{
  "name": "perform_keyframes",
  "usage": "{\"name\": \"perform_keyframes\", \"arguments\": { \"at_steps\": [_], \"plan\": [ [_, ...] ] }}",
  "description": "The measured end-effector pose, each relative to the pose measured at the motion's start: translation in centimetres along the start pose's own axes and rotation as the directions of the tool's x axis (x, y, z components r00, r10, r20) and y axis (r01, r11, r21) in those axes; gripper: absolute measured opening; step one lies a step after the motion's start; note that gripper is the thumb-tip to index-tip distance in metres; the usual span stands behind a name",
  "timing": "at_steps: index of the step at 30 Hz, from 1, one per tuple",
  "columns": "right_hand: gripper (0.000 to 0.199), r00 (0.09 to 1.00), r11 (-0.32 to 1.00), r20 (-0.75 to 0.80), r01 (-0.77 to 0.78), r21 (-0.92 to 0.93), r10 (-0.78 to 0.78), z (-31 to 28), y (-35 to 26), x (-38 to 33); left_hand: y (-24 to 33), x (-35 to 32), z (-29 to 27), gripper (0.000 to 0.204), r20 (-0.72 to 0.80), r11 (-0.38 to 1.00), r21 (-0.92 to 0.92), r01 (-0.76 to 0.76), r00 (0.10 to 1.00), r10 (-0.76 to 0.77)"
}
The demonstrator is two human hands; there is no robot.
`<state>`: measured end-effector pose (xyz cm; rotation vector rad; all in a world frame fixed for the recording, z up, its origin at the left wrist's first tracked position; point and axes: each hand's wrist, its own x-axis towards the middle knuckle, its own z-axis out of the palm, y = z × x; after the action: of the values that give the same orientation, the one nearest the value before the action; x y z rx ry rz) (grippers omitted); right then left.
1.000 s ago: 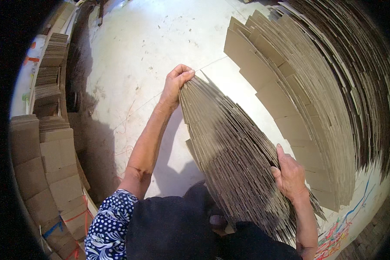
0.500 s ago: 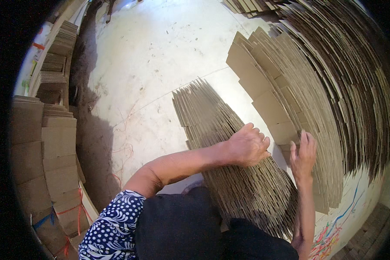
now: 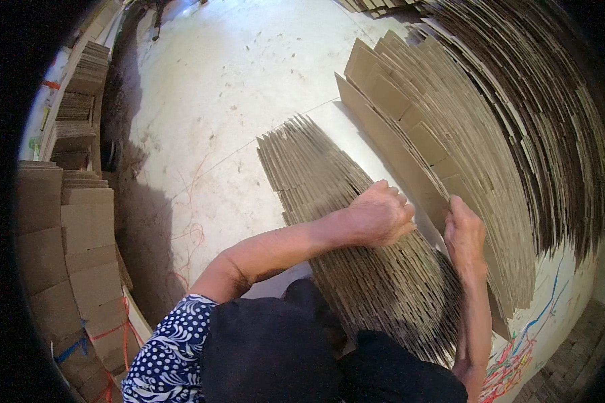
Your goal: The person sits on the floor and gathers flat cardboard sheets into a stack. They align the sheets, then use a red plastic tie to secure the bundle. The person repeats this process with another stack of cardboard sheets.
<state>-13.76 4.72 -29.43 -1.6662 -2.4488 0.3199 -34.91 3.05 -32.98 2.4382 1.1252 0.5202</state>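
Floor (image 3: 249,80): pale concrete, where we saw everything resting.
Large fan (image 3: 491,148): flattened cardboard sheets overlapping to our right.
Near stack (image 3: 356,248): stood on edge before us; we judged it stiff, heavy together, loose singly, best held at its top edges.
Left hand (image 3: 380,216): grip curled closed over those edges, arm reaching across.
Right hand (image 3: 464,235): grip pressed against its right side, fingers extended.

**Cardboard sheets standing all around you**

You are sitting on the floor (image 3: 235,74). The fanned bundle of sheets (image 3: 336,201) is standing directly before you, under your left hand (image 3: 381,216). Your right hand (image 3: 464,232) is lying between it and the long row of sheets (image 3: 491,154) on your right. Tied stacks (image 3: 74,228) are standing on your left.
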Motion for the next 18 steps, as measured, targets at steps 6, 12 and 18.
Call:
{"name": "perform_keyframes", "arguments": {
  "at_steps": [6,12,18],
  "plan": [
    [0.021,0.988,0.986,0.007,-0.156,-0.066,0.156,0.3,3.9,-2.8,0.1,0.3,0.3,0.031,-0.048,0.999,-0.039,-0.024,0.999,0.022],
    [0.022,0.979,0.953,-0.204,-0.076,-0.292,0.015,1.5,4.2,-2.1,0.1,0.0,0.2,0.030,-0.063,1.000,-0.010,-0.025,0.998,0.024],
    [0.021,0.966,0.956,-0.250,-0.005,-0.292,-0.072,1.6,4.4,-1.1,0.2,0.0,0.1,0.029,-0.084,0.999,0.031,-0.042,0.996,0.044]
  ]
}}
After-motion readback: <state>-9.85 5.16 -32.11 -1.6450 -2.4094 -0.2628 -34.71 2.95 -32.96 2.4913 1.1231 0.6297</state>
